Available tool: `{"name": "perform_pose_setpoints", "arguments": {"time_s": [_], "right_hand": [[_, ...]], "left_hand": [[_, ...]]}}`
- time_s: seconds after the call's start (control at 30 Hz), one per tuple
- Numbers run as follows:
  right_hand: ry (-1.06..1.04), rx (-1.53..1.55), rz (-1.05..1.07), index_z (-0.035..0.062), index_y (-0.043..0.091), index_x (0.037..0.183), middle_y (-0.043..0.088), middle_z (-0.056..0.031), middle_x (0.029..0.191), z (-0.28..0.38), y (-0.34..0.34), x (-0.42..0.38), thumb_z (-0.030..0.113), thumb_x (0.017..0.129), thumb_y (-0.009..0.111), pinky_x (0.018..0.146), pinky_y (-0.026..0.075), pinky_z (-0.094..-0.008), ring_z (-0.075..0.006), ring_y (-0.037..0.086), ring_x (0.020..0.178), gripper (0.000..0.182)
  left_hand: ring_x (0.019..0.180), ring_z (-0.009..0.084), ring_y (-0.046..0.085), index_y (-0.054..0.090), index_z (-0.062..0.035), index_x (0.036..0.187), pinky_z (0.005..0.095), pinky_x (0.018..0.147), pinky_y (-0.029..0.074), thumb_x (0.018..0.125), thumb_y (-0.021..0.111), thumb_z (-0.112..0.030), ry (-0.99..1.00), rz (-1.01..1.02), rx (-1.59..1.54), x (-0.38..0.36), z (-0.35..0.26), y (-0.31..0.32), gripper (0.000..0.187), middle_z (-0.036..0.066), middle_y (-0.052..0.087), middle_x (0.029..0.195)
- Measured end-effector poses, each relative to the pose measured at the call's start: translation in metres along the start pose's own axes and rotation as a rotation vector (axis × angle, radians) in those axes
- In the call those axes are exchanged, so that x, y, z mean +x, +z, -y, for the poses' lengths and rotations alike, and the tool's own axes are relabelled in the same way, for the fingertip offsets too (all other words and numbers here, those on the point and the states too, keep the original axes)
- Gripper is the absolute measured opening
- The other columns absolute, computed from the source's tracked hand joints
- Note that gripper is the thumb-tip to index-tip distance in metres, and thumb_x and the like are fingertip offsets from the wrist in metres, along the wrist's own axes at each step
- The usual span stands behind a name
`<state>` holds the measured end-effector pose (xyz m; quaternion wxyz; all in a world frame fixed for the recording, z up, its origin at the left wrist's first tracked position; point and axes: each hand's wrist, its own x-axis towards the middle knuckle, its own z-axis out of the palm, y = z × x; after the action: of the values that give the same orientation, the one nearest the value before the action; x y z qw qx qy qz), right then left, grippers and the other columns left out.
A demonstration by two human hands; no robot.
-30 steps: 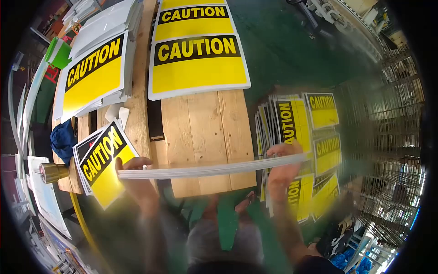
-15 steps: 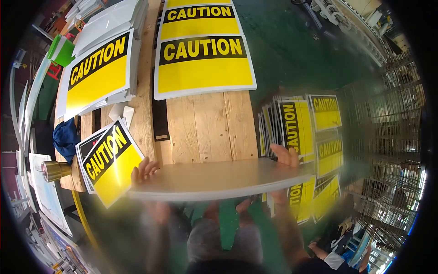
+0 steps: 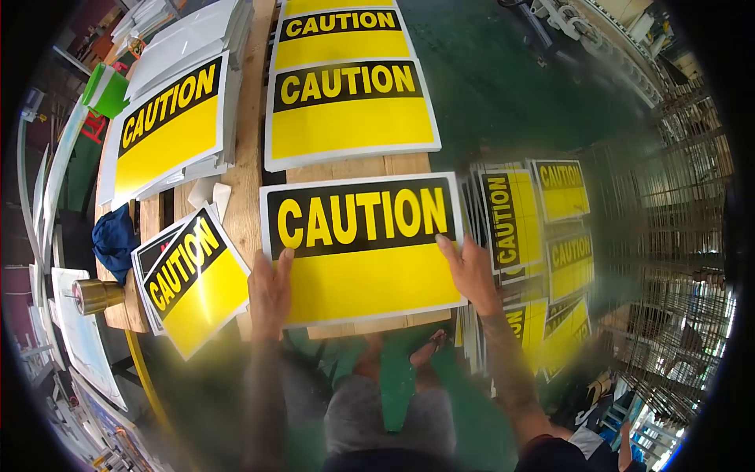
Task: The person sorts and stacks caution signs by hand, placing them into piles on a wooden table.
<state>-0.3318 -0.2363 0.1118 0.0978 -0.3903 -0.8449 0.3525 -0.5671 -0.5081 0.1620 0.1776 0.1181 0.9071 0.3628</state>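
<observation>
A yellow and black CAUTION sign point(image 3: 362, 252) lies face up on the near end of a wooden table point(image 3: 246, 208), its front edge overhanging slightly. My left hand point(image 3: 270, 293) grips its left edge, fingers flat on top. My right hand point(image 3: 470, 271) holds its right edge the same way. Just behind it lies a stack of larger CAUTION signs point(image 3: 350, 118).
Another sign stack point(image 3: 165, 130) sits at the table's left, with smaller tilted signs point(image 3: 193, 283) at the near left corner. Several signs point(image 3: 543, 228) stand on the green floor point(image 3: 503, 86) to the right. Blue cloth point(image 3: 114, 240), brass cylinder point(image 3: 94, 295), wire racks point(image 3: 676, 236).
The sign was held edge-on in both hands, then tilted with its blank back up. Now it lies flat on the table, printed side up, hands still at its edges.
</observation>
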Motion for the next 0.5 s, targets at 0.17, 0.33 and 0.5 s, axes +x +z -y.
{"name": "perform_pose_setpoints", "arguments": {"time_s": [0.17, 0.33, 0.5], "right_hand": [[-0.053, -0.082, -0.019, -0.004, 0.057, 0.084, 0.052, -0.0214, 0.054, -0.01, 0.012, 0.003, 0.057, 0.103, 0.062, 0.048, 0.042, -0.0502, -0.0419, 0.059, 0.051, 0.064], [-0.026, -0.023, -0.006, -0.0038, 0.056, 0.084, 0.058, -0.0236, 0.059, -0.022, 0.024, 0.007, 0.057, 0.102, 0.063, 0.052, 0.046, -0.0524, -0.0457, 0.064, 0.059, 0.064], [0.191, 0.016, 0.081, -0.0037, 0.06, 0.102, 0.07, -0.0274, 0.076, -0.01, 0.019, 0.002, 0.064, 0.099, 0.061, 0.066, 0.056, -0.0572, -0.0491, 0.071, 0.079, 0.068]], "left_hand": [[0.095, 0.0551, 0.062, 0.06, 0.0055, 0.105, 0.0552, 0.081, 0.049, 0.107, 0.063, -0.042, -0.003, 0.027, 0.041, 0.004, 0.031, 0.024, 0.048, 0.034, 0.069, 0.103], [0.097, 0.0556, 0.063, 0.061, 0.005, 0.109, 0.0573, 0.082, 0.05, 0.107, 0.061, -0.043, 0.078, -0.046, 0.092, 0.011, 0.059, 0.041, 0.048, 0.034, 0.07, 0.102], [0.123, 0.0435, 0.061, 0.055, -0.0043, 0.149, 0.0478, 0.101, 0.051, 0.109, 0.052, -0.016, 0.593, 0.151, 0.544, 0.042, 0.159, 0.041, 0.042, 0.028, 0.063, 0.133]]}}
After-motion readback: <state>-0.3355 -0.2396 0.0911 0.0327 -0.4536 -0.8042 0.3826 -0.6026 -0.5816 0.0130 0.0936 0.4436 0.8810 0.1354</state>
